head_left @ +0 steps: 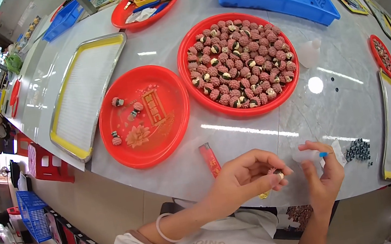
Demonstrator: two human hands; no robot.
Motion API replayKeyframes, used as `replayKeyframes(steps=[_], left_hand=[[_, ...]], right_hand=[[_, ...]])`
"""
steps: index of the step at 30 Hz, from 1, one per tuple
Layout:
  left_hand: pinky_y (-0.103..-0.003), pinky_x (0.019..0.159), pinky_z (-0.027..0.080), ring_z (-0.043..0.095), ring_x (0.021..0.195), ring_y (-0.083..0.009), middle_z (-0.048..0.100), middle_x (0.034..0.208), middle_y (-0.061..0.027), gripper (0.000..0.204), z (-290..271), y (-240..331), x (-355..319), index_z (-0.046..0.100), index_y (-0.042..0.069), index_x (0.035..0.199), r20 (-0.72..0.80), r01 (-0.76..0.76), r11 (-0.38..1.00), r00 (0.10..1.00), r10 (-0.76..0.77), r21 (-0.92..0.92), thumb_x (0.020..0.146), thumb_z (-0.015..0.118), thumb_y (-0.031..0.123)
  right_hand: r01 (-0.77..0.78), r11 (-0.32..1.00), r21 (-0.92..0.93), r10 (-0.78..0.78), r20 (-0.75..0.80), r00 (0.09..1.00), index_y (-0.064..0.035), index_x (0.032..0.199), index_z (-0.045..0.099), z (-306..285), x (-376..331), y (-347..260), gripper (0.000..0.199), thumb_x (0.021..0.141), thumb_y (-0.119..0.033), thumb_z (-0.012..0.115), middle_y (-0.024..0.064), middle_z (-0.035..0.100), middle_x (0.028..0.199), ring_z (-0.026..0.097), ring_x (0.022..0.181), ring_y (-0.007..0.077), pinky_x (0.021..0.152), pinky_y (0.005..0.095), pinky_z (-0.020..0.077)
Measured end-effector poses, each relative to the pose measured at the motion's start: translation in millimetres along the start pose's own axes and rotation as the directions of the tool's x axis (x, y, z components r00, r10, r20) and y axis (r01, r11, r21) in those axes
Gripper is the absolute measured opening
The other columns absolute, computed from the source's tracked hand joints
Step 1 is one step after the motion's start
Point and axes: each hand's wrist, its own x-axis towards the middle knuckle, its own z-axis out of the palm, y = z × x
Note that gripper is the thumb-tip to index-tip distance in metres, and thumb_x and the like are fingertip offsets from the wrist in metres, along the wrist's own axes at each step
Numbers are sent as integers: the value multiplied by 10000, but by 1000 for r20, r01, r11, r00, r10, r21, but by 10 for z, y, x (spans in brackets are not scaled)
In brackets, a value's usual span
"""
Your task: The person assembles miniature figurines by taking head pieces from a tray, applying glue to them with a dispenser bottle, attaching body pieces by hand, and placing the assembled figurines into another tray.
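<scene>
A pale marble-look table curves across the view, with red stools and a blue crate on the floor to the left. On the table sit a big red tray heaped with pink berry-like pieces, a second red tray with only a few, a yellow-rimmed metal tray, a blue bin, and a heap of dark beads near the right edge. The left hand is curled narrow, its fingertips pinching one pink piece just above the table's near edge. The right hand stands just beside it, fingers half bent around a small clear bottle with a blue tip.
</scene>
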Motion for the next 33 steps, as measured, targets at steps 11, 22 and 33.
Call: replayKeyframes(steps=[11,22,33], left_hand=[[-255,646,493,586,820,-199,544,990,-138,252,-67,-315,26,516,7,994,-86,-19,995,996,11,-102,832,611,174],[-274,710,505,603,863,-207,556,1027,-174,303,-166,-442,63,493,-55,1056,12,-102,982,994,105,-160,833,600,121],[-309,776,500,590,858,-186,562,1019,-188,297,-132,-432,58,494,-65,1048,-6,-120,984,993,120,-130,833,594,115]], right_hand=[[-58,984,170,61,-16,998,31,970,529,-418,-256,34,442,695,-239,745,142,563,881,576,744,197,655,260,455],[33,889,457,-26,-22,999,-19,965,479,-361,-111,-7,465,737,-358,702,144,543,874,514,780,164,681,233,392],[220,943,249,-267,175,948,29,950,478,-450,-70,8,475,784,-389,631,183,562,833,439,641,134,559,227,349]])
